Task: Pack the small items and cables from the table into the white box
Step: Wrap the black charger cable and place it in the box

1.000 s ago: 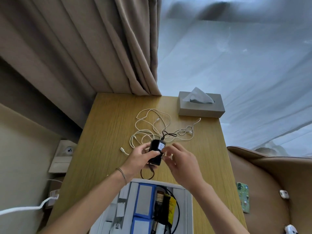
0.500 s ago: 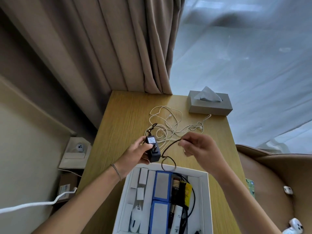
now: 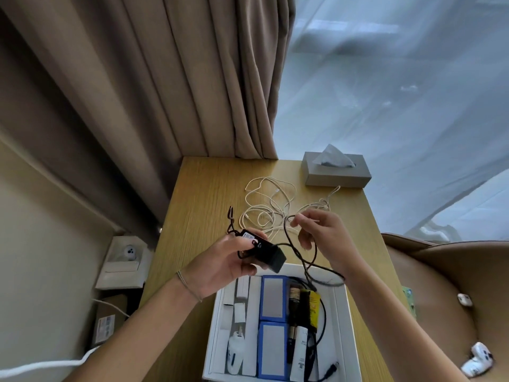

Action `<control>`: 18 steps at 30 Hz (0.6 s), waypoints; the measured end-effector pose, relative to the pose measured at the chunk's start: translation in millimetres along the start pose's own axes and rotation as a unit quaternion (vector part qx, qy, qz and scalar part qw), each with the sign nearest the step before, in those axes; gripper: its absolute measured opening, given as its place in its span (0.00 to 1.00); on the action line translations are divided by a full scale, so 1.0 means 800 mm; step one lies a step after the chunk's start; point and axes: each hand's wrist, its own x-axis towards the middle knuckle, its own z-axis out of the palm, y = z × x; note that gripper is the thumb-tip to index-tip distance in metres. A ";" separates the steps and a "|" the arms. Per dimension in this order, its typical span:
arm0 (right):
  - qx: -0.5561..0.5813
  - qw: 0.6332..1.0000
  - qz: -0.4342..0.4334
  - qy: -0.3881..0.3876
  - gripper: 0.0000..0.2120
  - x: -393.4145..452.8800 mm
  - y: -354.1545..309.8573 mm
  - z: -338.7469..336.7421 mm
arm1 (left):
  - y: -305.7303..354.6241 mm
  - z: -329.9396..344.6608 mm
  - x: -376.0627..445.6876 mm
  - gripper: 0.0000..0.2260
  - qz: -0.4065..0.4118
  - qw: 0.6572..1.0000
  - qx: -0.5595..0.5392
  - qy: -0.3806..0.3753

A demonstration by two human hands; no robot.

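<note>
Head view: we see the left hand (image 3: pixel 220 264) gripping the black adapter (image 3: pixel 263 253), its long axis pointing toward the white box (image 3: pixel 343 321) just below, while the right hand (image 3: pixel 321 238) pinches the adapter's black cable (image 3: pixel 300 257) to its right.

We see the left hand (image 3: pixel 220 264) gripping a black rectangular power adapter (image 3: pixel 263 250) above the far edge of the open white cardboard box (image 3: pixel 343 312). The right hand (image 3: pixel 323 238) pinches the adapter's thin black cord (image 3: pixel 301 257), which loops down over the box. Behind them a tangle of white cables (image 3: pixel 271 209) lies on the wooden table (image 3: pixel 203 194).
</note>
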 end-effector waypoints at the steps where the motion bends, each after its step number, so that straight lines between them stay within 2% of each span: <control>1: -0.002 1.000 0.013 0.004 0.10 -0.001 0.008 -0.001 | 0.003 0.002 -0.004 0.17 -0.003 1.000 -0.006 -0.013; 4: -0.027 0.997 0.058 0.049 0.12 -0.003 0.031 -0.007 | 0.008 0.005 -0.012 0.24 -0.008 0.999 -0.031 -0.007; 7: -0.098 0.981 0.125 0.108 0.14 -0.002 0.057 -0.020 | 0.016 0.008 -0.019 0.21 -0.005 0.997 -0.081 -0.012; 9: -0.158 0.965 0.177 0.111 0.14 -0.006 0.071 -0.025 | 0.023 0.013 -0.021 0.21 0.004 0.991 -0.132 -0.019; 11: -0.233 0.948 0.200 0.079 0.11 -0.012 0.075 -0.023 | 0.032 0.021 -0.020 0.18 0.021 0.988 -0.150 -0.010; 13: -0.266 0.951 0.141 0.074 0.11 -0.016 0.061 -0.017 | 0.041 0.034 -0.017 0.14 0.033 0.990 -0.133 0.027; 15: -0.148 0.987 0.019 0.064 0.16 -0.019 0.033 -0.006 | 0.049 0.045 -0.011 0.13 0.036 0.990 -0.113 0.075; 16: -0.062 0.997 -0.033 0.031 0.17 -0.020 0.015 0.003 | 0.052 0.049 -0.008 0.15 0.035 0.989 -0.103 0.097; 18: 0.050 0.993 -0.089 -0.058 0.19 -0.023 -0.014 0.024 | 0.055 0.055 -0.004 0.22 0.033 0.987 -0.084 0.130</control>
